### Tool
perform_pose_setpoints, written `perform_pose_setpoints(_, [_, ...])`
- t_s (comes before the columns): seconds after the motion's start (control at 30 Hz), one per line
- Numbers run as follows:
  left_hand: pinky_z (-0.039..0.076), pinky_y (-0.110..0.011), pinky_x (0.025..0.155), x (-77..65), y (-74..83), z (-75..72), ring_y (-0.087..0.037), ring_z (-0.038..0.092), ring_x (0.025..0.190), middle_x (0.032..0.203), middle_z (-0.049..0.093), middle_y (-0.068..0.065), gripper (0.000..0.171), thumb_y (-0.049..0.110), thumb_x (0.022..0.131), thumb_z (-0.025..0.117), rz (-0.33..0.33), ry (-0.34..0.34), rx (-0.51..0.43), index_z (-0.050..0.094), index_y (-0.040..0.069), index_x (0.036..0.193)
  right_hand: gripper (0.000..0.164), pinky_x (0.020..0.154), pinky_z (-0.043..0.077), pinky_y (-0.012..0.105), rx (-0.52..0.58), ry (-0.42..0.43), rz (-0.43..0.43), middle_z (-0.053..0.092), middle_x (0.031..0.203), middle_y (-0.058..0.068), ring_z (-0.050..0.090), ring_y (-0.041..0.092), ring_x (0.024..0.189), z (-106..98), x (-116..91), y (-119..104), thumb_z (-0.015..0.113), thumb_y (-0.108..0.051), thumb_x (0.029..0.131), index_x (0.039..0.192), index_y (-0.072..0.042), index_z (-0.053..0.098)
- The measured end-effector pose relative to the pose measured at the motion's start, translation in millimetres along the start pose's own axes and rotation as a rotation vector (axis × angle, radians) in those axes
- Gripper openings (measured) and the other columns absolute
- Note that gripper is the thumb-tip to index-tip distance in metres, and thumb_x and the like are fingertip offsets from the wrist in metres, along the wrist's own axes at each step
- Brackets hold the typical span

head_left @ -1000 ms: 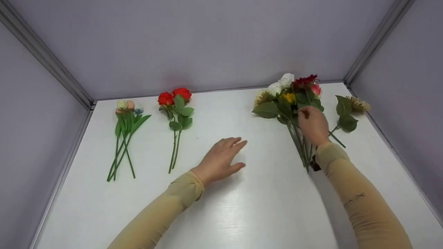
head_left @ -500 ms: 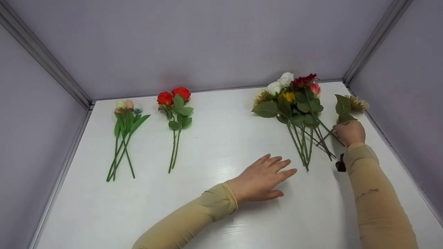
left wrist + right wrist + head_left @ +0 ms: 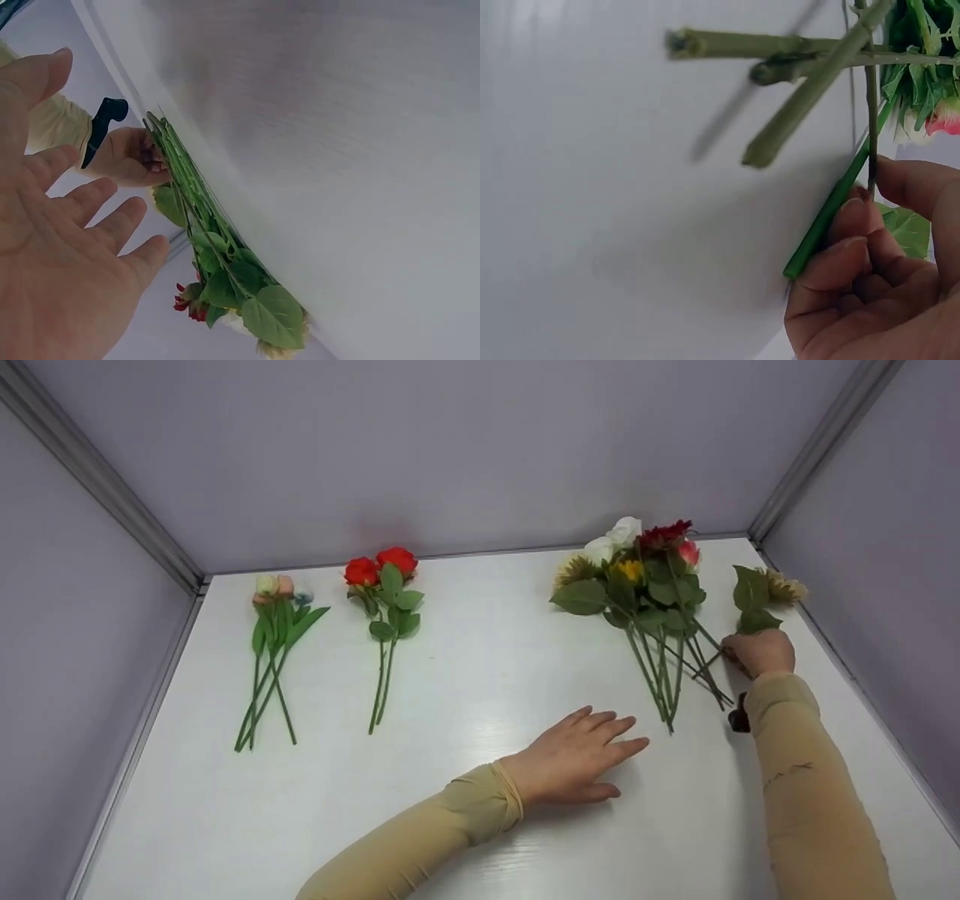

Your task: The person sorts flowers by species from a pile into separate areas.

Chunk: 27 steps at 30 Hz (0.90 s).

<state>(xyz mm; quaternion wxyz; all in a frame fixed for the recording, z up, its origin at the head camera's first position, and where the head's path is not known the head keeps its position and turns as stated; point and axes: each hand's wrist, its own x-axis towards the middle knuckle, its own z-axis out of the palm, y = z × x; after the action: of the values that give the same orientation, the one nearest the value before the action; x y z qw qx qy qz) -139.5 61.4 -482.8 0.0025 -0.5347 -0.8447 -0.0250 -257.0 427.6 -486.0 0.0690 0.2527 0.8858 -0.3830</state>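
My left hand [image 3: 574, 761] is over the white table with its fingers straight and spread, holding nothing. To the right, my right hand [image 3: 763, 654] pinches the thin brownish stem [image 3: 871, 127] of a cream flower between thumb and fingertips. That cream flower [image 3: 786, 586] has broad green leaves [image 3: 752, 589] and lies near the table's right edge. A bright green stem [image 3: 829, 217] runs against the curled fingers. Just left of that hand lies a heap of mixed flowers with white roses [image 3: 613, 540], a dark red flower [image 3: 664, 535] and a yellow one [image 3: 630, 571].
Two red roses [image 3: 397, 561] lie left of centre on the white table [image 3: 480, 660]. Farther left are several pale tulips [image 3: 281, 615] with crossed stems. Grey panels [image 3: 480, 450] stand behind and beside the table. A black camera mount [image 3: 739, 714] sits at the right wrist.
My right hand has moved right from the flower heap to the cream flower's stem and pinches it. The left hand has shifted right and toward me, fingers still spread.
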Motion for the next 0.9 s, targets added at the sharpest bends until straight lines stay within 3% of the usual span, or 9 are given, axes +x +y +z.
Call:
perform_pose_setpoints(0.13, [0.025, -0.042, 0.122, -0.9, 0.2, 0.4, -0.023, 0.032, 0.149, 0.164, 0.033, -0.004, 0.075, 0.056, 0.099, 0.061, 0.004, -0.005, -0.02, 0.033, 0.025, 0.162, 0.019, 0.054, 0.051, 0.027, 0.124, -0.013, 0.037, 0.065, 0.061, -0.002, 0.059, 0.012, 0.057, -3.1, 3.0, 4.4, 0.064, -0.019, 0.089, 0.076, -0.008, 0.073])
perform_pose_setpoints(0.33, [0.026, -0.042, 0.122, -1.6, 0.8, 2.1, -0.023, 0.032, 0.149, 0.165, 0.032, -0.004, 0.075, 0.055, 0.099, 0.06, 0.014, -0.009, -0.041, 0.033, 0.025, 0.162, 0.023, 0.051, 0.049, 0.028, 0.287, -0.039, 0.088, 0.061, 0.056, -0.001, 0.056, 0.012, 0.052, -8.7, 2.7, 9.1, 0.06, -0.012, 0.089, 0.067, -0.011, 0.067])
perform_pose_setpoints(0.6, [0.025, -0.042, 0.122, -1.4, 1.2, 2.1, -0.022, 0.03, 0.15, 0.165, 0.031, -0.003, 0.073, 0.054, 0.1, 0.059, 0.008, -0.026, -0.067, 0.032, 0.025, 0.162, 0.024, 0.055, 0.049, 0.028, 0.289, 0.003, 0.115, 0.058, 0.055, -0.003, 0.054, 0.012, 0.053, -20.6, -0.1, 10.5, 0.063, -0.012, 0.092, 0.068, -0.012, 0.066])
perform_pose_setpoints(0.73, [0.022, -0.041, 0.123, -1.6, 0.2, 2.3, -0.021, 0.028, 0.151, 0.166, 0.03, -0.002, 0.071, 0.053, 0.101, 0.058, -0.004, -0.035, -0.108, 0.032, 0.026, 0.162, 0.012, 0.06, 0.052, 0.025, 0.272, 0.047, 0.088, 0.063, 0.061, -0.007, 0.059, 0.007, 0.059, -27.1, -2.0, 12.0, 0.062, -0.015, 0.093, 0.088, -0.007, 0.069])
perform_pose_setpoints(0.9, [0.025, -0.038, 0.122, -2.2, -3.9, 3.1, -0.02, 0.034, 0.148, 0.162, 0.037, -0.003, 0.067, 0.049, 0.102, 0.059, -0.03, 0.005, -0.145, 0.037, 0.023, 0.16, 0.025, 0.07, 0.057, 0.021, 0.352, 0.092, 0.049, 0.064, 0.077, -0.009, 0.064, 0.004, 0.07, -29.6, -6.7, 1.8, 0.061, -0.02, 0.097, 0.114, -0.003, 0.062])
